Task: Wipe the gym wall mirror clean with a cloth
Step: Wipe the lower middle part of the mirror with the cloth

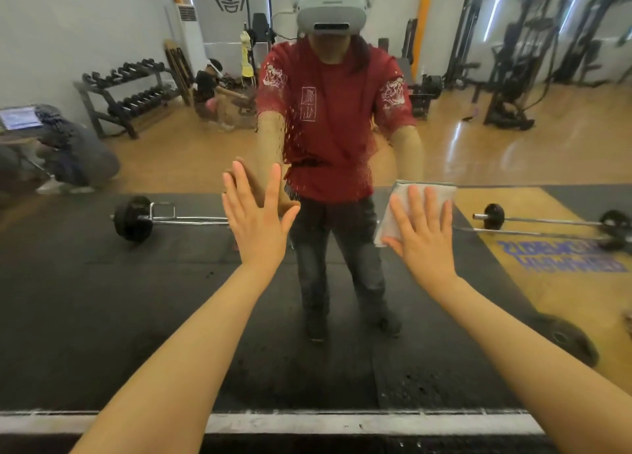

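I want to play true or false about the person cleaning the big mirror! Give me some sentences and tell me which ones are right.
1. The right hand presses a white cloth flat against the mirror. True.
2. The left hand holds a spray bottle. False: it is bare, with its fingers spread against the glass.
3. Water droplets speckle the glass above the left hand. True.
4. The cloth is bright blue. False: it is white.
5. A dumbbell rack shows in the reflection on the left. True.
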Tool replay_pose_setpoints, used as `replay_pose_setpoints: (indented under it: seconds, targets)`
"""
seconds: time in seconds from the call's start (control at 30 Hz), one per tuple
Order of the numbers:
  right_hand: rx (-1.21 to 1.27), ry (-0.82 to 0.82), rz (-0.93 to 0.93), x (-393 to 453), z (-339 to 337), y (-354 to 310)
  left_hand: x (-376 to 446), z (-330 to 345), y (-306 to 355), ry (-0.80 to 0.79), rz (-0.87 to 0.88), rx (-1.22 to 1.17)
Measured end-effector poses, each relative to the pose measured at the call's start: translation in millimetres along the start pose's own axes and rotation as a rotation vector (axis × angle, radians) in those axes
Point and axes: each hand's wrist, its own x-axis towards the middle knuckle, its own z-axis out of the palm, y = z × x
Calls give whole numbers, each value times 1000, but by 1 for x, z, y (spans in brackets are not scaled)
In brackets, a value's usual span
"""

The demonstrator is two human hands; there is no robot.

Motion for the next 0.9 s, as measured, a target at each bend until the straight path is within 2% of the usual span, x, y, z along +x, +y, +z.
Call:
replay_pose_setpoints:
  seconds: [0.17, 0.27, 0.47, 0.6, 0.8, 0.9]
  targets:
    - [-29, 40, -163, 48, -9, -62, 0, -4, 2, 4, -2, 10]
    - [-65, 54, -238, 49, -13, -54, 0, -7, -1, -11, 17, 8]
    - [-25, 28, -35, 28, -16, 21, 0, -8, 0, -4, 12, 27]
    - [9, 7, 34, 37, -25, 2, 0, -8, 3, -11, 5, 29]
    - [-46, 42, -167, 86, -35, -62, 0, -11, 2, -13, 6, 23]
    - [-65, 69, -187, 87, -35, -44, 0, -12, -1, -26, 22, 8]
